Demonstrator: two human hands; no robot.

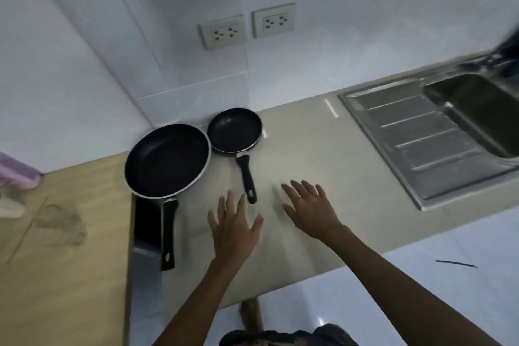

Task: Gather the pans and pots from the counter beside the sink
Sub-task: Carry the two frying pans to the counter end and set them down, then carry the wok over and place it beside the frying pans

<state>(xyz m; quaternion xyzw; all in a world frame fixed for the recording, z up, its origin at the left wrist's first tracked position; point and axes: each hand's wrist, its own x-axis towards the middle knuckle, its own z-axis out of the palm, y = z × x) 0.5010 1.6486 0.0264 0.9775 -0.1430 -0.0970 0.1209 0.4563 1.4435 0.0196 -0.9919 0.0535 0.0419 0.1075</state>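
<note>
Just beyond left fingers (224,202): small pan handle (248,178).

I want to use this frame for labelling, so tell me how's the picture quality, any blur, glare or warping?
Head view: dim, bluish light; wide-angle warping tilts the counter; the sink smears at the right edge; right hand slightly motion-blurred, left hand clearer; large pan and small pan fairly sharp, faint sheen.

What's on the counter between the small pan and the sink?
Nothing: in the head view the beige counter between the small pan and the steel sink is bare, showing only light glare. Both hands hover nearer the front edge.
</note>
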